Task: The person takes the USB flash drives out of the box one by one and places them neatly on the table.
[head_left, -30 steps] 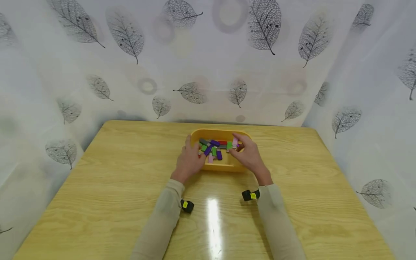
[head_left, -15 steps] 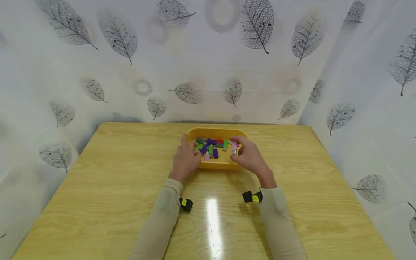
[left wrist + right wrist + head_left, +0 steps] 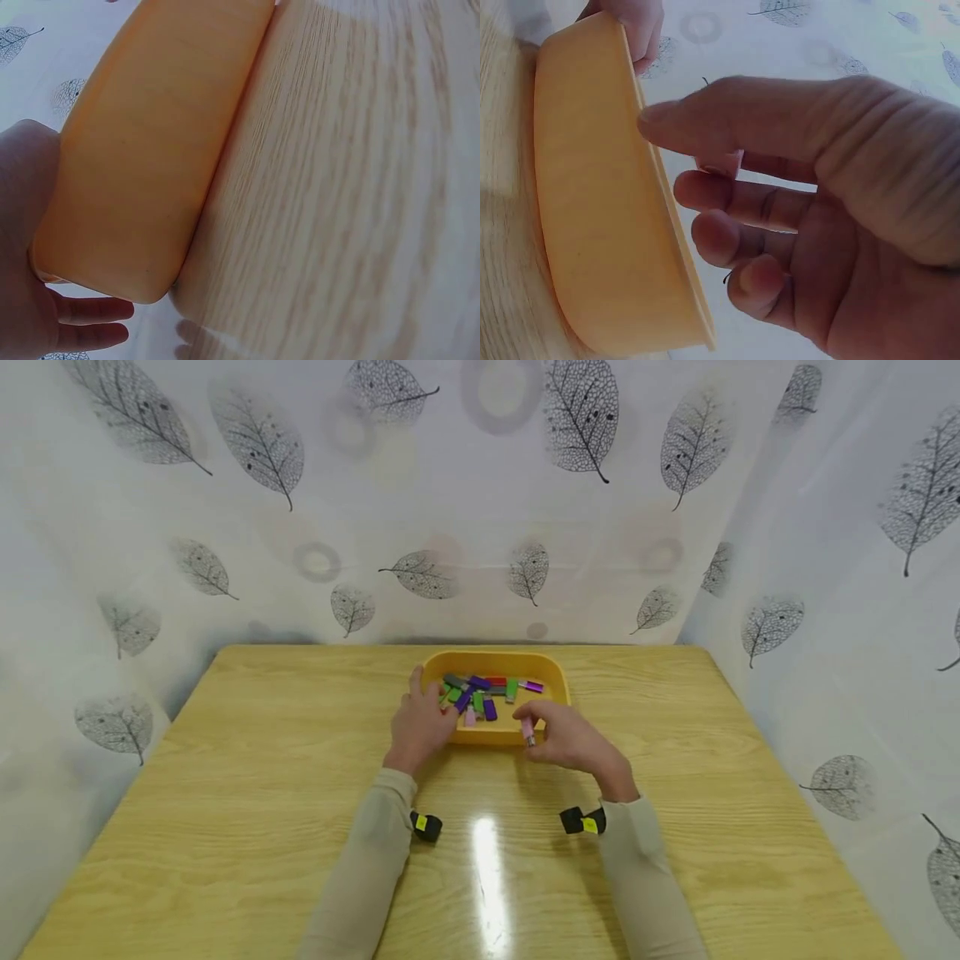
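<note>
My left hand (image 3: 420, 725) grips the left end of a yellow plastic bin (image 3: 491, 737), fingers along the outside and thumb over the rim. In the left wrist view those fingers curve round the bin's end. Over the front rim, my right hand (image 3: 573, 739) pinches a pink USB stick (image 3: 528, 729), its metal plug pointing down toward me. The right wrist view shows the thumb in front of most of that stick. Inside the bin lie several more USB sticks, among them a green one (image 3: 512, 690), a red one (image 3: 497, 681) and a purple one (image 3: 532, 686).
The bin stands near the back edge of a wooden table (image 3: 247, 793). Behind and beside the table hangs a white curtain (image 3: 480, 510) with a leaf print. A black wrist camera (image 3: 427, 827) is strapped by the left sleeve, another (image 3: 582, 820) by the right.
My right hand has drawn the pink USB stick from the bin's right side toward me, to the front rim, uncovering the purple stick. The left hand keeps its hold on the bin.
</note>
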Demonstrator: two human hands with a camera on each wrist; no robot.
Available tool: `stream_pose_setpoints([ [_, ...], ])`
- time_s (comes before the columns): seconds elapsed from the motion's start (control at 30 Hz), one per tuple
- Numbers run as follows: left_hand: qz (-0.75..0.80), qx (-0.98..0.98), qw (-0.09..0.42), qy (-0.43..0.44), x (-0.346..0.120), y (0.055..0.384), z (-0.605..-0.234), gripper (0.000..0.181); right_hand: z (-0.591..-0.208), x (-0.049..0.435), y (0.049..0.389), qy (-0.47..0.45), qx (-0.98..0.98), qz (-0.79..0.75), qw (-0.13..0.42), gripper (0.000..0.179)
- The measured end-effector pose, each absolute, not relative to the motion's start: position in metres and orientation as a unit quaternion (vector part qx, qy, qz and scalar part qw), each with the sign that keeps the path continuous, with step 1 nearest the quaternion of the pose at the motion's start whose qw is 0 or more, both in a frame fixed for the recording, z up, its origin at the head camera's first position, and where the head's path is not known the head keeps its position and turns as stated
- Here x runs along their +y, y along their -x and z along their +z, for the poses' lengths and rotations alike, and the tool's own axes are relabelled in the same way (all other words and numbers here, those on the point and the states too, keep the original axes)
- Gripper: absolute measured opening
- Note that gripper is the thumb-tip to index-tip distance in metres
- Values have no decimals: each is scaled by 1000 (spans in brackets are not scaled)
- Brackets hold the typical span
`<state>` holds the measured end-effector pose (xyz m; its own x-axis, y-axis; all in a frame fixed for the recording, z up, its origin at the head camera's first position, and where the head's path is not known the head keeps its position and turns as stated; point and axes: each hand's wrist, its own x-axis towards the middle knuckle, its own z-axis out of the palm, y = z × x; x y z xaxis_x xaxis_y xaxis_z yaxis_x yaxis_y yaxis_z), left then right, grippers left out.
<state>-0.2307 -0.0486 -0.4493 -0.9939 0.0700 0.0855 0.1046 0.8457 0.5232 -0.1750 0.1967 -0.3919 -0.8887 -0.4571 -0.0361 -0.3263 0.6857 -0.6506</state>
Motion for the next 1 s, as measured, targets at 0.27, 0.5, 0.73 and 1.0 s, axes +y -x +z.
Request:
stream_pose_setpoints([
  [0.27,-279,-958,33,50,-47,230,-450,36,-395,192,170,253,903,-312,155,49],
  [0.5,-280,-958,32,53,-50,230,-451,37,-397,183,167,267,902,-283,186,46],
  [0.73,-293,-953,37,63,-53,231,-454,38,-406,178,165,276,897,-274,211,45],
  [1.0,-295,-953,19,63,-53,231,-452,40,-417,173,168,290,896,-256,219,37],
])
